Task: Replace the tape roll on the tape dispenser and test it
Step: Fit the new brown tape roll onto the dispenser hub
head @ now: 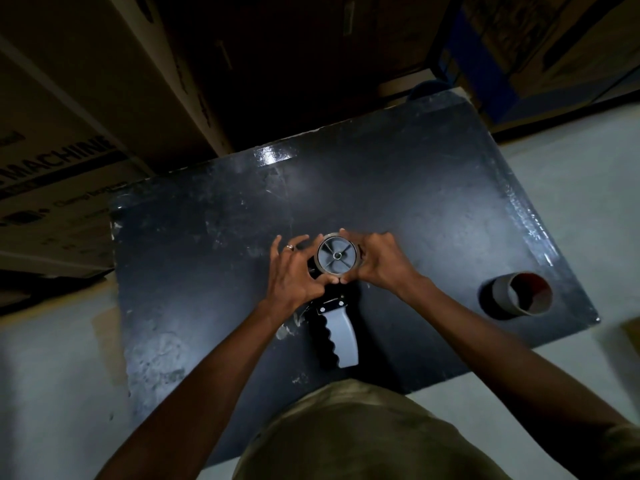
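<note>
- Both hands meet at the middle of the desk point(398, 188), thumbs touching at the 6 o'clock edge of a thin ring on the tape dispenser point(334, 306).
- Left hand point(294, 271), a ring on one finger, has its fingers curled at the 9 o'clock side of the wheel.
- Right hand point(379, 261) wraps the 3 o'clock side, fingertips reaching over the top.
- What they clamp looks like a spent tape core point(320, 268) seated round the grey spoked hub point(337, 258); the dim light leaves this unsure.
- Dispenser lies flat, its grey scalloped handle pointing to 6 o'clock, toward the person.
- A brown tape roll point(519, 296) rests well apart at 3 o'clock, near the desk's right edge.
- Cardboard cartons point(86, 109) stand beyond the desk from 9 to 12 o'clock.
</note>
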Available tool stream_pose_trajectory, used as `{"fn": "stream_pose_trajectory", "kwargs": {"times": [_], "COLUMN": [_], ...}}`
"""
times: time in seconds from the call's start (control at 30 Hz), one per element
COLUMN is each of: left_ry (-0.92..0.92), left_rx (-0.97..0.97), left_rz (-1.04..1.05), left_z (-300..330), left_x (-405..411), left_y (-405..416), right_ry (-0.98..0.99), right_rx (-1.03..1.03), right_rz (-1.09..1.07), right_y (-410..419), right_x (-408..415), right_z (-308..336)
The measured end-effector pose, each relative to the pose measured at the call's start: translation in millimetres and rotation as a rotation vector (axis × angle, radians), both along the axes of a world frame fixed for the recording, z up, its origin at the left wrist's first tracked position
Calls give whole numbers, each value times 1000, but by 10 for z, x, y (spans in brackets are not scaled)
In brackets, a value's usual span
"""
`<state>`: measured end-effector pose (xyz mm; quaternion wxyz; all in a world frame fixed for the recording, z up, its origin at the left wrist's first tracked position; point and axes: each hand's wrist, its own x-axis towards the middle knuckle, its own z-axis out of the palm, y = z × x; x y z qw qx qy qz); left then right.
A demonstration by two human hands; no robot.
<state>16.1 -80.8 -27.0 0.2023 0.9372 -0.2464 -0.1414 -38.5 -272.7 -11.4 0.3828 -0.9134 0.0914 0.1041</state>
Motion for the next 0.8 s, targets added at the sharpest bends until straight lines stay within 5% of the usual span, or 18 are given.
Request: {"fn": "stream_pose_trajectory", "kwargs": {"times": [0.17, 0.8], "left_ry": [107, -3], "left_rx": [-37, 32], "left_rz": [60, -8], "left_z": [61, -27], "left_x": [3, 49], "left_y": [4, 43], "right_ry": [-6, 28], "right_rx": [12, -29], "right_rz": [-9, -23], "right_y": [0, 1], "right_x": [5, 31], "right_z": [-27, -127]}}
